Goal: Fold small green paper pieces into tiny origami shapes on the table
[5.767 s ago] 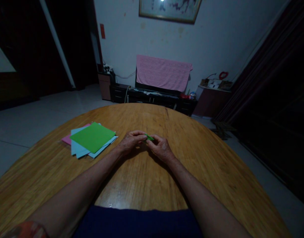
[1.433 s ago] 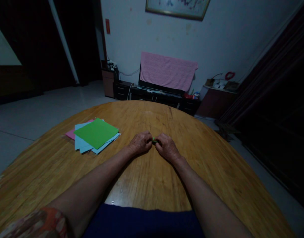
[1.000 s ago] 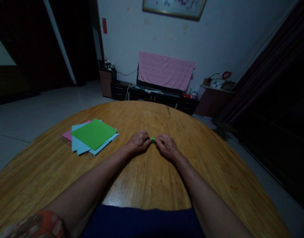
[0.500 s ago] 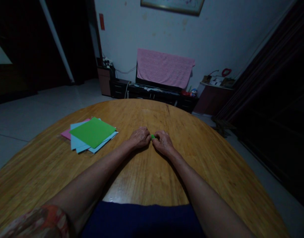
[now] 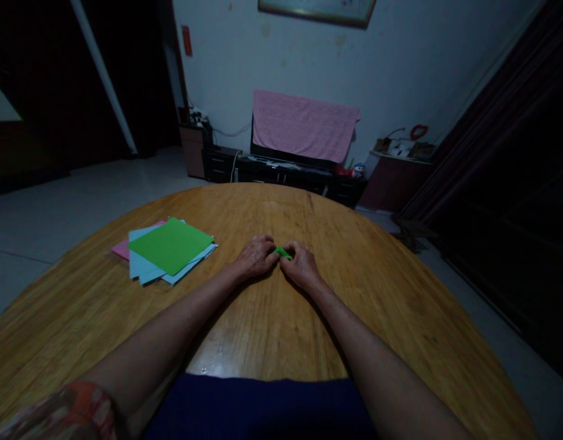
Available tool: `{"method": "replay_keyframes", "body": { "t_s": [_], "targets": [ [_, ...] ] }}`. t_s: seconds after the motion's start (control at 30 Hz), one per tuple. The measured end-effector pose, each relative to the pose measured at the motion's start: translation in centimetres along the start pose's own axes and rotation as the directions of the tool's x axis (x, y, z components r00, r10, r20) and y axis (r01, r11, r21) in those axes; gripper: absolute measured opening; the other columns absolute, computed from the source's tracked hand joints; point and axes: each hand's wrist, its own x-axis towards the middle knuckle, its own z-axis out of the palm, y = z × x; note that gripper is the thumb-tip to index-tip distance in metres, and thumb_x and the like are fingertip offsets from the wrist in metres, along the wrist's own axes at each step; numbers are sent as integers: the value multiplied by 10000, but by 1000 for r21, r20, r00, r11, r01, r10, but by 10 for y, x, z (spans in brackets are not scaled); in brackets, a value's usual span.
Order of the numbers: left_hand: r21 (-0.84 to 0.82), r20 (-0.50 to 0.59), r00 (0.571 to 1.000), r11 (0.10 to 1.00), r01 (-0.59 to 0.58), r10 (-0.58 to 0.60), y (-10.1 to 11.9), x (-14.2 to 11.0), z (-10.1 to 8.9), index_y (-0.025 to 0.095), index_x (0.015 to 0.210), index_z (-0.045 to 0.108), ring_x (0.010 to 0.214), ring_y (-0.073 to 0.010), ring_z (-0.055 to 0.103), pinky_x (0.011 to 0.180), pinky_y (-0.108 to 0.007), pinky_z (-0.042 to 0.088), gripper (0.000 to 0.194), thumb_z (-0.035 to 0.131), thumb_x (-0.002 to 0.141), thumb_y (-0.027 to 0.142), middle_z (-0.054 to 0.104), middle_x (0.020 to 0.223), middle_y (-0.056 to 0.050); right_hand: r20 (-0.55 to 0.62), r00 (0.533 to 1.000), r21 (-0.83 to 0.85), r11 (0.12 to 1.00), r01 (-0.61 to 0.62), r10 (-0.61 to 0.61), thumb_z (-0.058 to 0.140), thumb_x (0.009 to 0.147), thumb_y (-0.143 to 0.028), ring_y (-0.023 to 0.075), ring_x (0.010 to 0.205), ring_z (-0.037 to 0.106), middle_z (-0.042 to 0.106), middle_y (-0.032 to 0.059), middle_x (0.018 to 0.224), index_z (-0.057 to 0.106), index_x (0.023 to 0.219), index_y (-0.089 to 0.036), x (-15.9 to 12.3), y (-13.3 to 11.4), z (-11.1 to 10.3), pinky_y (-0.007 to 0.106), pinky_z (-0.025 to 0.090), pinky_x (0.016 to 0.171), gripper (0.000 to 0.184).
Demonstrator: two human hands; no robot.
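Observation:
Between my hands is a small folded piece of green paper (image 5: 283, 252), close above the wooden table (image 5: 272, 327). My left hand (image 5: 257, 256) pinches its left end with thumb and fingers. The right end is gripped by my right hand (image 5: 301, 264), whose curled fingers hide part of it. Off to the left lies a fanned stack of paper sheets, with a green sheet (image 5: 172, 245) on top, light blue sheets (image 5: 143, 264) under it and a pink sheet (image 5: 121, 249) at the far left edge.
The round table's far edge faces a low black cabinet (image 5: 221, 166). On it stands a flat screen draped with a pink towel (image 5: 304, 125). A side cabinet (image 5: 386, 183) with assorted items is at the right, and dark curtains (image 5: 474, 122) hang beyond it.
More of the green paper shows between my hands, and it now looks opened into an angled shape. My hands have shifted only slightly.

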Motion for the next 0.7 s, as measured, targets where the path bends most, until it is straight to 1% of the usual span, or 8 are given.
{"method": "replay_keyframes", "body": {
  "t_s": [0.1, 0.17, 0.27, 0.37, 0.43, 0.53, 0.63, 0.7],
  "targets": [
    [-83, 6, 1000, 997, 1, -1, -2, 1, -3, 147, 883, 704, 1011, -228, 589, 930, -350, 437, 253, 508, 850, 303, 654, 1072, -107, 9, 1000, 148, 989, 0, -1, 610, 717, -246, 202, 792, 605, 661, 28, 818, 591, 838, -206, -1, 0, -2, 338, 458, 768, 128],
    [-167, 1, 999, 985, 39, -40, -3, 1, -6, 147, 849, 697, 929, -208, 604, 860, -327, 455, 236, 533, 828, 315, 670, 980, -88, 16, 1000, 280, 960, 13, -18, 615, 720, -279, 190, 763, 613, 656, 18, 797, 585, 843, -205, 0, 2, -2, 321, 471, 744, 146],
    [-314, 3, 991, 941, 127, -132, -1, 0, -10, 153, 841, 684, 785, -172, 587, 711, -279, 451, 242, 569, 794, 361, 658, 844, -45, 7, 999, 432, 901, 30, -37, 634, 717, -314, 184, 786, 624, 658, 22, 830, 580, 883, -200, 1, 4, -1, 307, 485, 744, 208],
    [-432, 11, 981, 883, 181, -196, 1, -1, -12, 151, 835, 676, 682, -140, 541, 603, -241, 407, 257, 597, 763, 385, 630, 764, -16, 6, 1000, 519, 854, 18, -25, 659, 716, -335, 182, 845, 627, 661, 40, 917, 582, 974, -198, 3, 5, 3, 302, 492, 763, 303],
    [-486, 12, 974, 850, 204, -227, 3, -2, -12, 145, 814, 667, 630, -125, 512, 562, -230, 381, 252, 604, 750, 381, 605, 711, -4, 34, 999, 570, 821, -27, 9, 682, 705, -349, 177, 846, 623, 658, 45, 944, 581, 1031, -199, 3, 4, 5, 292, 495, 743, 372],
    [-560, 2, 970, 803, 204, -245, 5, -3, -12, 143, 780, 655, 604, -114, 498, 551, -226, 376, 247, 626, 728, 383, 587, 673, 6, 139, 988, 657, 740, -146, 71, 709, 683, -369, 149, 725, 599, 650, 25, 870, 585, 1052, -202, 3, 2, 3, 260, 476, 636, 423],
    [-629, 4, 966, 750, 202, -257, 5, -2, -11, 140, 753, 641, 576, -102, 485, 541, -226, 376, 258, 649, 708, 394, 580, 656, 11, 263, 960, 701, 665, -257, 94, 723, 659, -360, 103, 572, 522, 627, -1, 787, 598, 1006, -194, 2, -1, -5, 231, 406, 523, 405],
    [-658, 19, 963, 721, 214, -269, 4, -2, -9, 139, 744, 633, 546, -92, 464, 520, -223, 364, 268, 657, 702, 402, 570, 641, 17, 310, 946, 714, 634, -297, 94, 730, 650, -354, 85, 524, 483, 612, -16, 757, 605, 995, -197, 2, -2, -11, 223, 364, 490, 399]
  ]
}}
